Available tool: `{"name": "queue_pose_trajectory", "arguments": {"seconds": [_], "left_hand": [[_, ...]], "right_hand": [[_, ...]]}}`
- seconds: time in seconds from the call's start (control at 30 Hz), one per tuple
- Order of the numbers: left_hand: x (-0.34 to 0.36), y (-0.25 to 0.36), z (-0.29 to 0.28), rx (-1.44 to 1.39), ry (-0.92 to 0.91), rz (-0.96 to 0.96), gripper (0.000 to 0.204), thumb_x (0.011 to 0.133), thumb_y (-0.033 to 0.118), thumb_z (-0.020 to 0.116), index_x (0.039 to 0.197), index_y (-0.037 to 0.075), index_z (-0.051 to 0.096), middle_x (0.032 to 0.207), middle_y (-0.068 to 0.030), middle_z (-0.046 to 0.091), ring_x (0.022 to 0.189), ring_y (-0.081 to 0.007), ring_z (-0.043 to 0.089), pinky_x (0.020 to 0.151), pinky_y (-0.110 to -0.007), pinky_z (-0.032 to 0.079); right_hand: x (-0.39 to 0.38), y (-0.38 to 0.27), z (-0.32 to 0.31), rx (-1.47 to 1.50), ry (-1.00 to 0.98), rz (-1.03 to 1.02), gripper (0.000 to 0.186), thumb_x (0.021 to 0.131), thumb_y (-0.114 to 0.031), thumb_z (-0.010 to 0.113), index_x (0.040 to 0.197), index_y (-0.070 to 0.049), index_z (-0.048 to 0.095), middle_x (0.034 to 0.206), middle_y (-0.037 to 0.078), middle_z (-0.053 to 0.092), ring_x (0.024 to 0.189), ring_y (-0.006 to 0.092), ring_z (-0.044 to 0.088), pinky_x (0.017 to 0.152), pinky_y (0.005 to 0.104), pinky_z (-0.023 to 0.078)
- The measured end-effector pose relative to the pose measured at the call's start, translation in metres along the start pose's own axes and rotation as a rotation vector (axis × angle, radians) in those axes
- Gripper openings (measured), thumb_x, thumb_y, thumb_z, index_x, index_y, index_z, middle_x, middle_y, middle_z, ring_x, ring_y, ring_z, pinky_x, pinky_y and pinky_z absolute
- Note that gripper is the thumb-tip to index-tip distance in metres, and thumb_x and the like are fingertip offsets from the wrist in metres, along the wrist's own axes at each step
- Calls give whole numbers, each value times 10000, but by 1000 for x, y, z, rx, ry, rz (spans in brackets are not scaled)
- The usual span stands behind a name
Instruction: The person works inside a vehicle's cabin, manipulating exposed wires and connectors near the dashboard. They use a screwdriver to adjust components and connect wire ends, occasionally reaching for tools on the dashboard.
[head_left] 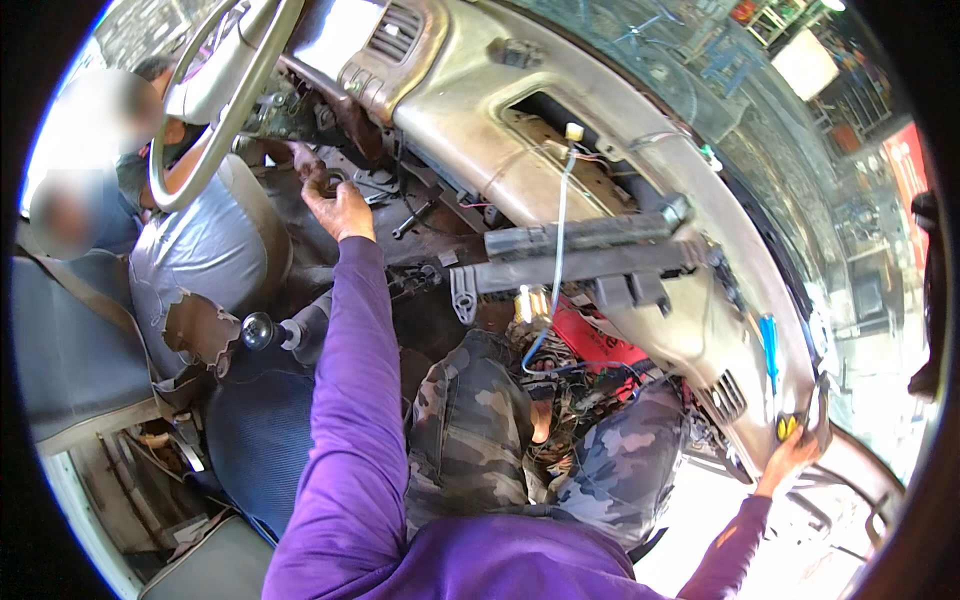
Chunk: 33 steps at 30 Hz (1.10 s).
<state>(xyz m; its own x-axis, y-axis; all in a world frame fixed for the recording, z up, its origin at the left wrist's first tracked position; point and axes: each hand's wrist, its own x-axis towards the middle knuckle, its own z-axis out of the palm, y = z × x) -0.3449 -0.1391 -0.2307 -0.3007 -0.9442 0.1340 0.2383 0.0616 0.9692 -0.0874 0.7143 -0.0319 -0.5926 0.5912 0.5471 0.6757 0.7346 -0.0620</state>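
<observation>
1. Nearest, the camouflage trousers (450,430) straddle a tangle of wiring, with the gear lever knob (257,332) to the left of the purple left sleeve (350,400).
2. A long black plastic bracket (520,275) lies beyond the knees, roughly crosswise, with a pale cable (563,210) passing over it.
3. The right hand (793,458) is at the far right end of the dashboard (460,120), its fingers bent at a yellow-and-black object (788,428); whether they grip it or only rest there, I cannot tell. A blue-handled tool (769,350) lies just beyond it, pointing away along the dash.
4. The left hand (340,210) is stretched forward into the footwell, fingers curled around or beside a small dark piece (336,183); I cannot tell whether they close on it. The piece lies straight ahead of the palm, its long axis unclear, and the left is by far the nearer hand.
5. A metal wrench (415,218) lies just right of that hand, slanting away to the right.
6. Beyond the fingertips, a co-worker's hand (308,163) comes in from the left, so close that contact cannot be judged.
</observation>
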Motion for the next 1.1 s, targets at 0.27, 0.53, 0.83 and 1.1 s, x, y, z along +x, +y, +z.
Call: {"name": "queue_pose_trajectory", "arguments": {"seconds": [0.27, 0.53, 0.83, 1.1], "left_hand": [[-109, 291, 18, -665, -330, -17, 495, 832, -4, 586, 1308, 20, 451, 1014, -132, 645, 617, -154, 605, 552, -278, 516], [-338, 322, -59, -680, -1242, -721, 297, 1003, 60, 492, 1299, 52, 518, 1120, -106, 642, 927, -242, 670, 722, -400, 599], [-430, 312, -105, -572, -1191, -1104, 268, 1041, 79, 435, 1267, -3, 555, 1146, -131, 663, 1003, -225, 686, 865, -352, 583], [-413, 318, -115, -447, -1386, -754, 474, 994, 131, 553, 1441, 4, 460, 1276, -114, 632, 1036, -188, 665, 810, -324, 576]], "right_hand": [[-39, -100, -110, 110, 351, -447, 365, 976, -261, 653, 1202, 23, 610, 1237, 219, 609, 1185, 420, 556, 1043, 520, 425], [-162, -229, -183, 1501, -776, -558, 361, 908, -105, 716, 1243, -3, 628, 982, 66, 677, 874, 156, 637, 812, 314, 517], [-187, -202, -176, 1471, -728, -616, 349, 838, -115, 786, 1163, -17, 706, 1052, 66, 579, 937, 190, 607, 809, 312, 505], [-185, -181, -173, 1413, -704, -656, 319, 829, -4, 764, 1136, -22, 680, 1270, 100, 506, 1007, 229, 607, 859, 332, 518]]}}
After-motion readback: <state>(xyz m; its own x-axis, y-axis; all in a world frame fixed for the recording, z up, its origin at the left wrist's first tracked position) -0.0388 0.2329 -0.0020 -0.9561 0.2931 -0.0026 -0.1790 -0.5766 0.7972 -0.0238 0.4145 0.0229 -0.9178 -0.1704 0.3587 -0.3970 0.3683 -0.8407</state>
